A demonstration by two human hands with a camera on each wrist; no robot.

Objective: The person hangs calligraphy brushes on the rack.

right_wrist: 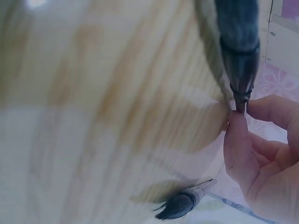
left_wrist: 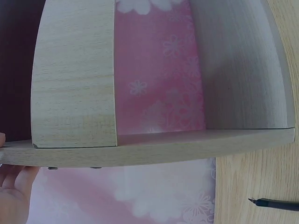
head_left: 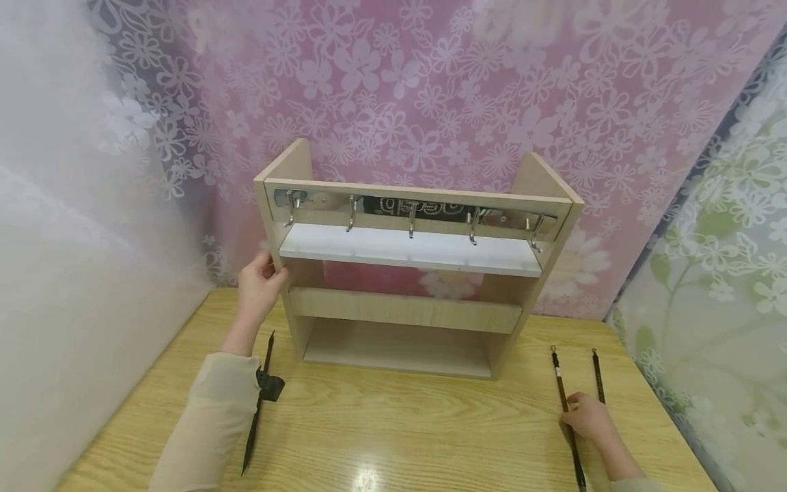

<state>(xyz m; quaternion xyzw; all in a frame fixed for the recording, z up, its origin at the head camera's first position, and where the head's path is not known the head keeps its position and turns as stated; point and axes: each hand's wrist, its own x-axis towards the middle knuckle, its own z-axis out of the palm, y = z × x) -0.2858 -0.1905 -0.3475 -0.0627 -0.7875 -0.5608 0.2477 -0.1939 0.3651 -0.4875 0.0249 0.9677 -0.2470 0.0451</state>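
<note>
A small light-wood shelf rack [head_left: 406, 311] stands on the table, with a row of metal hooks [head_left: 412, 222] along its upper front rail. My left hand [head_left: 258, 287] grips the front edge of the rack's left side panel, thumb on one face and fingers on the other; in the left wrist view that hand [left_wrist: 16, 186] is partly cut off. With thumb and fingers my right hand [head_left: 590, 417] pinches the dark handle of a writing brush [head_left: 561, 386]. The right wrist view shows its dark bristles [right_wrist: 238, 23] close up. The hooks hang bare.
A second writing brush [head_left: 598, 376] lies right of the held one; its dark tip [right_wrist: 177, 205] shows in the right wrist view. Another long dark brush [head_left: 249, 444] lies by the left forearm. Flowered curtains [head_left: 406, 89] hang behind the wood-grain table [head_left: 393, 424].
</note>
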